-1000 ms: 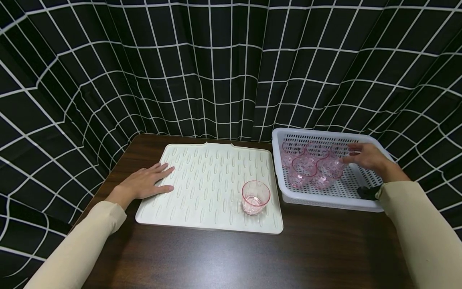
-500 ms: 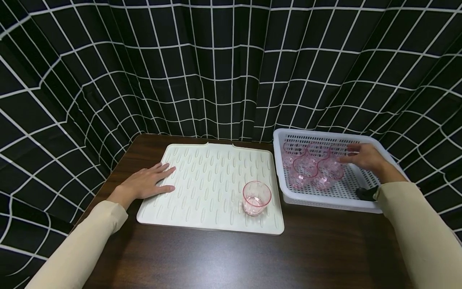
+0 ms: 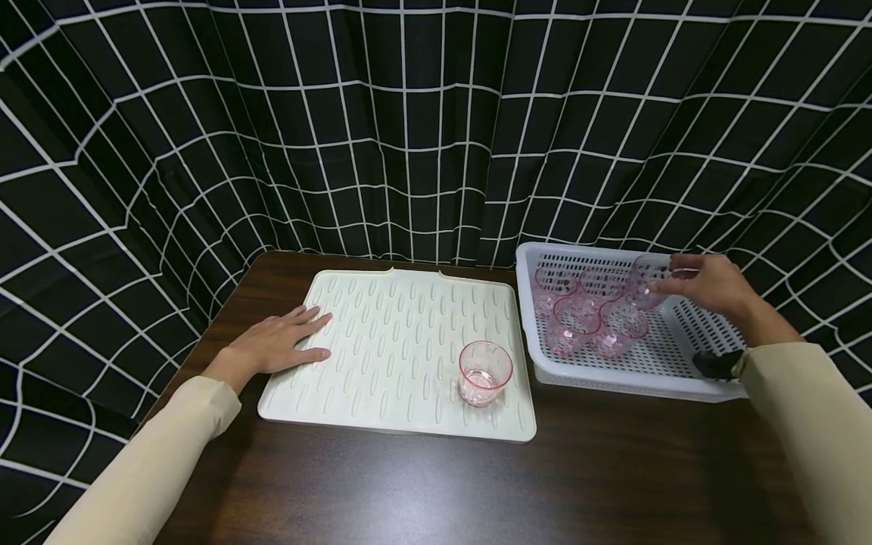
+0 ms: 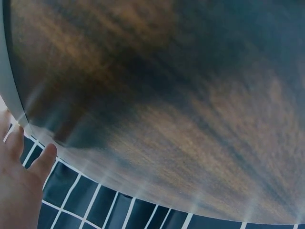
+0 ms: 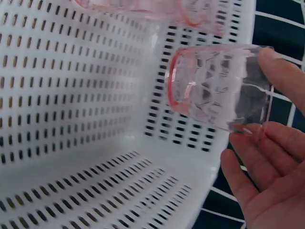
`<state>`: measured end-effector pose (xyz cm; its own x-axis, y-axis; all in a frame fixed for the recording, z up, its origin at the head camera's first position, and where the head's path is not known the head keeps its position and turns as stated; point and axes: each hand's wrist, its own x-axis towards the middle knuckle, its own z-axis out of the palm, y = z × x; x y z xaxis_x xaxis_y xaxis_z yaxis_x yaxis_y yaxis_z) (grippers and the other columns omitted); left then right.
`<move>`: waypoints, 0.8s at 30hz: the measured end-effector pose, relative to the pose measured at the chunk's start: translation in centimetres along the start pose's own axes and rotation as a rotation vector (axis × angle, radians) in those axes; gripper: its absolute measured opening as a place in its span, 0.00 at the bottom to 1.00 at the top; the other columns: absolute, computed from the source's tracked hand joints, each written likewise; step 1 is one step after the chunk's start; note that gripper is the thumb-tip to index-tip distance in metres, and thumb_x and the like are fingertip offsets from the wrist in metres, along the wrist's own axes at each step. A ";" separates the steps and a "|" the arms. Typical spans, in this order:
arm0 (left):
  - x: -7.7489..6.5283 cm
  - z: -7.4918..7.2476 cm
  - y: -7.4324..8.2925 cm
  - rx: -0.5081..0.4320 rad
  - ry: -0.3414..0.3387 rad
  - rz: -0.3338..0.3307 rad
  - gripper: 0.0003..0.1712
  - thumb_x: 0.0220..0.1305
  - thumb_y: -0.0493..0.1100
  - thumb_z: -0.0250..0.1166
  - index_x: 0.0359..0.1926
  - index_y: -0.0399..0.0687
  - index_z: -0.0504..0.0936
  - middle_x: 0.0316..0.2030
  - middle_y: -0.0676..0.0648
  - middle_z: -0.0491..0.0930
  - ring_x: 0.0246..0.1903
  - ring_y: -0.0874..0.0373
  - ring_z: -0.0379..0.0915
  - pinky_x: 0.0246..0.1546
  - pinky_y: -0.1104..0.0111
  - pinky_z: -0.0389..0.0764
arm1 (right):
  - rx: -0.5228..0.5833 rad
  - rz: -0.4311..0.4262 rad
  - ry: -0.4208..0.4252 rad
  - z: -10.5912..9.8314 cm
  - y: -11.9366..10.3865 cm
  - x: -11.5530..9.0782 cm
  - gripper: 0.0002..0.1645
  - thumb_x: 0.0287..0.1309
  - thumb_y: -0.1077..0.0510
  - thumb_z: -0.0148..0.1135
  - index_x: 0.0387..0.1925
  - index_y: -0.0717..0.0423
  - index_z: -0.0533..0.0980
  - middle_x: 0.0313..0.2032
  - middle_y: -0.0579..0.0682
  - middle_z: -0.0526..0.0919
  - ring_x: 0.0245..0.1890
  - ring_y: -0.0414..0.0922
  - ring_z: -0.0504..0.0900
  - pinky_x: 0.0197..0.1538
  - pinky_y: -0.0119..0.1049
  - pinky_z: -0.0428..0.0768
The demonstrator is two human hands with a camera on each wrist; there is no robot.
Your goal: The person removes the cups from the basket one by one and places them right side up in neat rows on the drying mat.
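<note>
My right hand (image 3: 711, 286) pinches the rim of a clear pink drinking glass (image 3: 647, 281) between thumb and fingers, over the back right of a white plastic basket (image 3: 681, 382). In the right wrist view this glass (image 5: 209, 88) hangs raised against the slotted wall. Several more pink glasses (image 3: 575, 322) stand together in the basket's left half. Flat on the left edge of a white ridged draining mat (image 3: 388, 348) rests my left hand (image 3: 275, 344), fingers spread. Toward the mat's right front a single pink glass (image 3: 484, 372) stands upright.
The mat and basket sit side by side on a dark wooden table (image 3: 436, 484). A black curtain with a white grid (image 3: 381, 136) hangs behind and along both sides. A black strap-like piece (image 3: 715, 365) shows at my right wrist.
My right hand has risen and shifted right, lifting a glass up from the group in the basket. My left hand and the glass on the mat have stayed put.
</note>
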<state>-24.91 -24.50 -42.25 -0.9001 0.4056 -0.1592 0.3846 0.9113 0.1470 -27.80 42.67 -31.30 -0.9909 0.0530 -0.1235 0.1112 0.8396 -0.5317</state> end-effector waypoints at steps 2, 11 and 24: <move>0.0 0.0 -0.1 -0.001 -0.001 0.001 0.50 0.66 0.76 0.47 0.78 0.52 0.56 0.76 0.39 0.53 0.75 0.37 0.45 0.68 0.37 0.53 | 0.005 -0.021 0.038 -0.4 -0.4 -0.3 0.63 0.57 0.34 0.68 0.74 0.70 0.50 0.66 0.78 0.59 0.63 0.76 0.58 0.60 0.74 0.61; 0.0 0.0 0.1 0.000 0.004 0.002 0.49 0.66 0.76 0.47 0.77 0.52 0.57 0.76 0.38 0.53 0.74 0.36 0.46 0.68 0.36 0.54 | 0.042 -0.096 0.207 -1.0 -1.9 -1.2 0.59 0.58 0.33 0.66 0.73 0.69 0.55 0.62 0.76 0.66 0.58 0.69 0.67 0.60 0.67 0.68; -0.1 0.2 0.1 -0.002 0.006 -0.004 0.49 0.66 0.76 0.47 0.77 0.52 0.57 0.76 0.38 0.53 0.74 0.36 0.45 0.67 0.36 0.53 | 0.062 -0.261 0.172 1.3 -8.6 -1.8 0.54 0.56 0.40 0.71 0.72 0.66 0.60 0.65 0.71 0.69 0.61 0.66 0.72 0.59 0.60 0.73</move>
<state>-24.75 -24.48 -42.38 -0.9027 0.4018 -0.1537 0.3809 0.9126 0.1487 -26.86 34.68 -27.63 -0.9843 -0.0645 0.1644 -0.1490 0.8029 -0.5771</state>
